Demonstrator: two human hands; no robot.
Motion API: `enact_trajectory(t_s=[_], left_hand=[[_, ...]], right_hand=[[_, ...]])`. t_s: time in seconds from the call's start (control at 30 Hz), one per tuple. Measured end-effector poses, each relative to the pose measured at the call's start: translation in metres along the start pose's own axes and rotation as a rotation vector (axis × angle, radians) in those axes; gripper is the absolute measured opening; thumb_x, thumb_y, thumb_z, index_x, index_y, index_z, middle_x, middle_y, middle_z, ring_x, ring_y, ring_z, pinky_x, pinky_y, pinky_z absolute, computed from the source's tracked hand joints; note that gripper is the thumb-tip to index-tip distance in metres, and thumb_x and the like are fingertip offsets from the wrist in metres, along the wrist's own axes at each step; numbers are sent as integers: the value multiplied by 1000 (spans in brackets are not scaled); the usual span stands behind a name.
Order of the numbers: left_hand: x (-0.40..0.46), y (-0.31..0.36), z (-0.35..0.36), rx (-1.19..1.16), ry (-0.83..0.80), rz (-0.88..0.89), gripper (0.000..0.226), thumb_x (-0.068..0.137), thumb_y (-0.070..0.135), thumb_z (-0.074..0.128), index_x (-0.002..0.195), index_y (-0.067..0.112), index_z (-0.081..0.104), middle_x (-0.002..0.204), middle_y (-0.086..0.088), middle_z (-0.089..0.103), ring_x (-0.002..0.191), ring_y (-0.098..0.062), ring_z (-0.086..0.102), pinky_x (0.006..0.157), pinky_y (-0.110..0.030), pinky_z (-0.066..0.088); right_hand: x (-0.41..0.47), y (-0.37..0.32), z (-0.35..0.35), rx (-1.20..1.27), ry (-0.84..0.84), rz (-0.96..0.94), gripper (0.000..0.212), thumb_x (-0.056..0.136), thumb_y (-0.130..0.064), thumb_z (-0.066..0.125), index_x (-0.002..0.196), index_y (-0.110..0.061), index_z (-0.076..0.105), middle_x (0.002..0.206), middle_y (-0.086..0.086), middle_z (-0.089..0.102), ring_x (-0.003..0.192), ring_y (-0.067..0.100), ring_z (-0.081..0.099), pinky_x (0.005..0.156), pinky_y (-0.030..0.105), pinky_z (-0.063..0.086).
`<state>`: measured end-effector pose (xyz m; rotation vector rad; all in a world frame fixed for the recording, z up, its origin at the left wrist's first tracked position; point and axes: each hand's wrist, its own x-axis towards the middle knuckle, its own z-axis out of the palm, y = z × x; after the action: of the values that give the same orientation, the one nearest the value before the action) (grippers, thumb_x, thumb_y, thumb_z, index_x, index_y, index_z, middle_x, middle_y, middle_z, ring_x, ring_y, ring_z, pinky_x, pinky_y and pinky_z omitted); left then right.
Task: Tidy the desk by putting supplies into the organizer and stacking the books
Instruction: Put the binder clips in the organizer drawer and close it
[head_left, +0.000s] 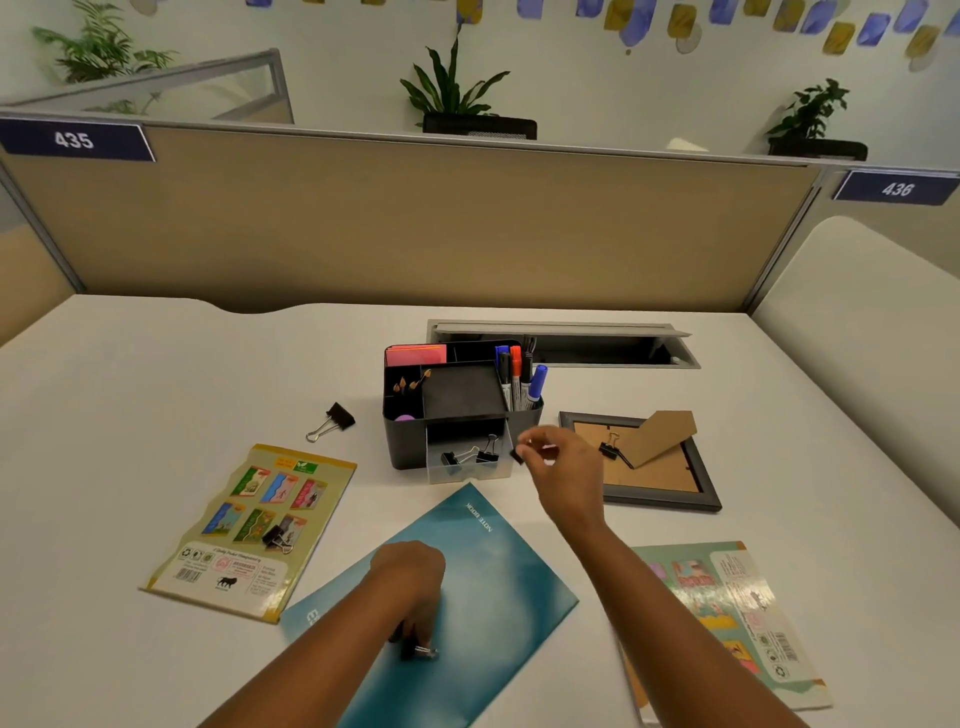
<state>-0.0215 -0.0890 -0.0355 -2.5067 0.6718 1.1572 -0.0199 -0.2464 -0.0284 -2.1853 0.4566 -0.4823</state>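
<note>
R hand (558, 460) pinches clip (517, 456) by organizer (410, 441) drawer.

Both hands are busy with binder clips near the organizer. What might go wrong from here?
The right hand pinches a small clip beside the clear drawer, not over it; released now, it would likely land on the desk. The left hand grips another clip on the teal notebook; dragging could shift the notebook.
</note>
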Motion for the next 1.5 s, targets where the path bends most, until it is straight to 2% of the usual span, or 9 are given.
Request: enact_trajectory(t_s=[0.23, 0.4, 0.53, 0.67, 0.73, 1.0, 1.17, 1.37, 1.5], left_hand=[[10, -5, 4, 119, 17, 193, 44, 63, 46, 80, 70, 15, 49, 63, 4, 45, 81, -20, 54, 73, -29, 43], [17, -1, 17, 152, 111, 261, 45, 61, 34, 83, 54, 19, 42, 57, 6, 41, 76, -19, 51, 71, -30, 45], [23, -12, 18, -21, 145, 308, 19, 65, 24, 81, 77, 11, 72, 54, 10, 47, 69, -14, 52, 56, -22, 39], [25, -32, 18, -258, 310, 304, 23, 72, 28, 75, 89, 13, 74, 83, 1, 72, 62, -6, 48, 55, -16, 33], [26, -42, 20, -358, 353, 300, 25, 68, 33, 78, 87, 18, 71, 72, 11, 65, 60, -4, 49, 56, -15, 34], [30, -58, 27, -449, 393, 286, 4, 77, 23, 69, 79, 22, 66, 77, 6, 66, 65, -5, 52, 59, -12, 37], [36, -78, 30, -685, 437, 254, 22, 77, 18, 72, 62, 30, 60, 68, 16, 63, 64, -1, 59, 63, -11, 47], [32, -95, 33, -1221, 654, 108, 17, 79, 9, 70, 67, 19, 63, 69, 0, 65, 61, -9, 60, 52, -15, 48], [26, -93, 18, -1400, 897, 28, 20, 77, 10, 73, 63, 22, 64, 59, 9, 65, 61, -12, 60, 66, -24, 48]], right_hand=[[20, 0, 29, -38, -63, 12, 17, 83, -22, 65, 98, -15, 67, 103, 7, 69, 89, 14, 61, 75, 20, 43], [6, 7, 35, -55, 67, -156, 19, 83, -19, 65, 102, -14, 66, 108, 7, 65, 100, 19, 56, 78, 18, 39], [-16, 18, 42, -44, 52, -335, 10, 84, -14, 62, 93, -13, 67, 97, 7, 63, 88, 10, 51, 71, 10, 38], [-31, 29, 42, -26, -12, -395, 11, 85, -15, 59, 93, -15, 66, 96, 4, 62, 85, 11, 54, 68, 21, 49], [-42, 30, 41, -28, -58, -450, 12, 85, -18, 57, 94, -19, 63, 96, 2, 62, 84, 10, 56, 66, 23, 51], [-107, 22, 58, -141, -535, -1172, 11, 84, -18, 57, 93, -14, 63, 93, 6, 69, 82, 18, 58, 60, 28, 53], [-126, 12, 88, -283, -834, -1165, 36, 96, -14, 41, 131, -15, 46, 140, 15, 45, 130, 33, 39, 107, 43, 31], [-119, 12, 83, -309, -807, -1107, 25, 90, -12, 52, 114, -8, 57, 115, 19, 58, 103, 35, 54, 85, 41, 48], [-101, 19, 65, -288, -628, -886, 19, 90, -22, 46, 105, -18, 58, 108, 8, 62, 100, 23, 55, 83, 26, 42]])
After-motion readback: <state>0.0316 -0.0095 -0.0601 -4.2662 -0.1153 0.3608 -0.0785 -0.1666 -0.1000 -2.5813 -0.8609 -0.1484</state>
